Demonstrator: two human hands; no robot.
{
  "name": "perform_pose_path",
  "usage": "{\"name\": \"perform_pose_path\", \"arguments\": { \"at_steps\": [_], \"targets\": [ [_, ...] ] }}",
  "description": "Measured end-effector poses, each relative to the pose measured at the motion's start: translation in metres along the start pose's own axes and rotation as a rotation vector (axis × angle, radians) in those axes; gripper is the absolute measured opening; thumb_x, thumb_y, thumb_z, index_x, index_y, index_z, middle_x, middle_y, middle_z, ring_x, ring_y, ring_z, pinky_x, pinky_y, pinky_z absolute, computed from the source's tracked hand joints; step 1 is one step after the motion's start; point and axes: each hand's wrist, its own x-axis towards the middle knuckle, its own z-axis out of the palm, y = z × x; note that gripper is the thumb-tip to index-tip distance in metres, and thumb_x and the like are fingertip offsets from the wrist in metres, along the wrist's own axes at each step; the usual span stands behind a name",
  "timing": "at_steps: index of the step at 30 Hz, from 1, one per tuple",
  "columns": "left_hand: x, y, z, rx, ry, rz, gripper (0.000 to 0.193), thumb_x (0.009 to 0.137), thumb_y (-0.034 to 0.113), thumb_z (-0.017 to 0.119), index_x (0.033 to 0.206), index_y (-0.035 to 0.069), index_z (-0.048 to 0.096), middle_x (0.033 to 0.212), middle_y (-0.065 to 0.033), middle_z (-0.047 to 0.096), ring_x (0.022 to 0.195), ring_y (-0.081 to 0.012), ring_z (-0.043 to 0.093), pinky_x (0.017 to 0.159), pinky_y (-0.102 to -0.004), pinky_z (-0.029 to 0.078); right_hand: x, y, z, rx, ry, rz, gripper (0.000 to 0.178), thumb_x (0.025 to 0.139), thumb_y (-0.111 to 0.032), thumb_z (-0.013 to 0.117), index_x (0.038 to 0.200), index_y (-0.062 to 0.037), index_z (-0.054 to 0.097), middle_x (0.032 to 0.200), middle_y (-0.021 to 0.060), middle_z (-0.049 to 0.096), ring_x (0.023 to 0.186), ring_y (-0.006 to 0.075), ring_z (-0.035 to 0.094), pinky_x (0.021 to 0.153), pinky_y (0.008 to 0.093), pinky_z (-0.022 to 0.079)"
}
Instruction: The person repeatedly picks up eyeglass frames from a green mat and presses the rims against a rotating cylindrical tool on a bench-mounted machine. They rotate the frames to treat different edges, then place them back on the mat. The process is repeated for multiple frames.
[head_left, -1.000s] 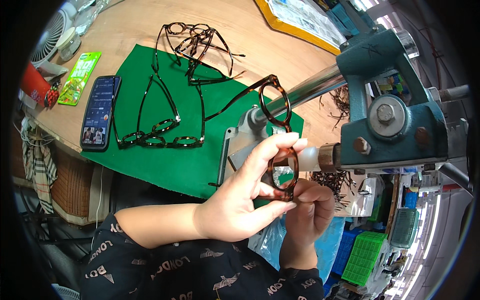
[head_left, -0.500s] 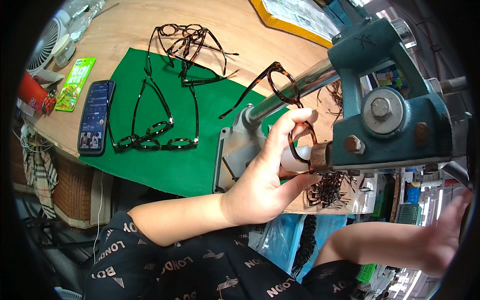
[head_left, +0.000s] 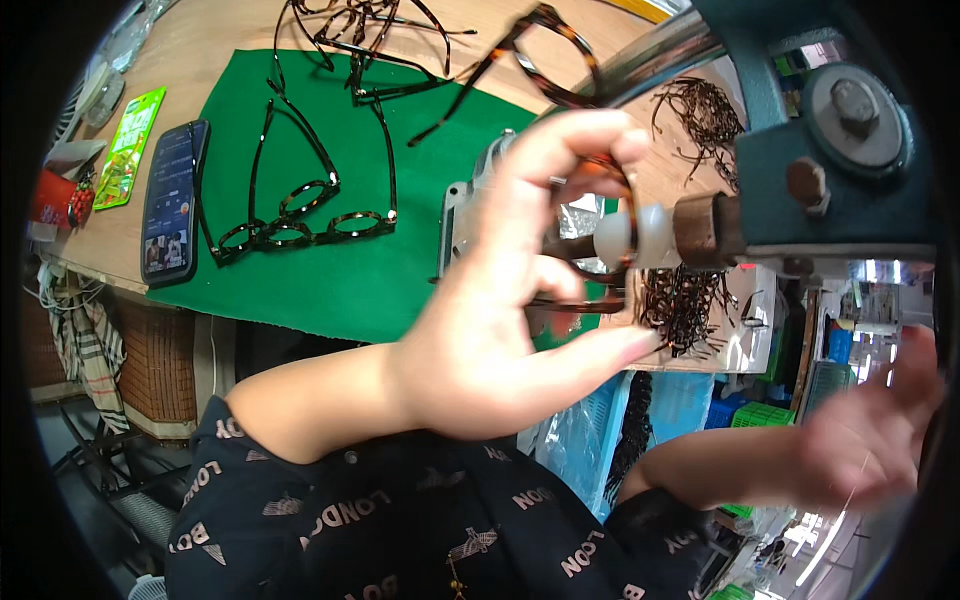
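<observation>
We hold a tortoiseshell glasses frame in our left hand, fingers curled about one rim, thumb stretched out beside it. Our right hand is blurred, so we cannot tell how its fingers stand. The held rim is at the white tip of a teal press. Beyond, more glasses lie on a green mat, beside a phone.
</observation>
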Motion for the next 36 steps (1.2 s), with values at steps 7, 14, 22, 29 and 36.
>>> {"name": "perform_pose_path", "arguments": {
  "at_steps": [7, 14, 22, 29, 36],
  "targets": [
    [-0.027, 0.014, -0.033, -0.082, 0.021, 0.028, 0.076, 0.069, -0.01, 0.051, 0.137, 0.008, 0.021, 0.12, -0.0228, 0.043, 0.068, -0.0194, 0.057, 0.053, -0.0211, 0.046, -0.207, 0.022, 0.065, 0.068, -0.696, 0.949, 0.011, 0.076, 0.005, 0.064, 0.086, 0.0009, 0.059, 0.086, 0.0053, 0.058, 0.073, 0.0128, 0.057, 0.066, 0.0238, 0.047],
    [-0.04, 0.019, -0.024, -0.246, 0.101, -0.172, 0.076, 0.071, -0.013, 0.047, 0.137, 0.009, 0.016, 0.103, -0.0195, 0.049, 0.057, -0.0206, 0.061, 0.045, -0.0213, 0.047, -0.206, 0.027, 0.071, -0.035, -0.802, 0.783, 0.009, 0.075, 0.001, 0.065, 0.081, -0.0003, 0.058, 0.077, 0.0101, 0.056, 0.072, 0.024, 0.055, 0.064, 0.0314, 0.045],
    [-0.042, 0.03, -0.021, -0.595, -0.01, -0.445, 0.04, 0.078, 0.0, 0.063, 0.109, 0.004, 0.038, 0.082, -0.0147, 0.053, 0.079, -0.0343, 0.061, 0.056, -0.0334, 0.053, -0.202, 0.032, 0.075, -0.023, -0.866, 0.558, 0.01, 0.074, -0.001, 0.065, 0.079, -0.0018, 0.057, 0.076, 0.0112, 0.056, 0.073, 0.0286, 0.053, 0.067, 0.0351, 0.042],
    [-0.033, 0.019, -0.047, -0.492, -0.581, -0.261, 0.018, 0.083, 0.013, 0.062, 0.069, 0.003, 0.056, 0.085, -0.0137, 0.057, 0.071, -0.0275, 0.058, 0.06, -0.0327, 0.046, -0.211, 0.034, 0.07, 0.052, -0.811, 0.736, 0.015, 0.07, 0.001, 0.069, 0.082, -0.0022, 0.06, 0.077, 0.0087, 0.058, 0.073, 0.0235, 0.054, 0.065, 0.0314, 0.044],
    [-0.037, 0.045, -0.041, -0.275, -0.395, -0.765, 0.006, 0.087, 0.006, 0.055, 0.087, 0.0, 0.054, 0.079, -0.0031, 0.055, 0.055, -0.0077, 0.054, 0.051, -0.0204, 0.041, -0.204, 0.033, 0.077, 0.034, -0.855, 0.577, 0.014, 0.071, 0.0, 0.068, 0.08, -0.0031, 0.058, 0.077, 0.008, 0.058, 0.075, 0.0247, 0.054, 0.067, 0.0326, 0.043]
  ]
}}
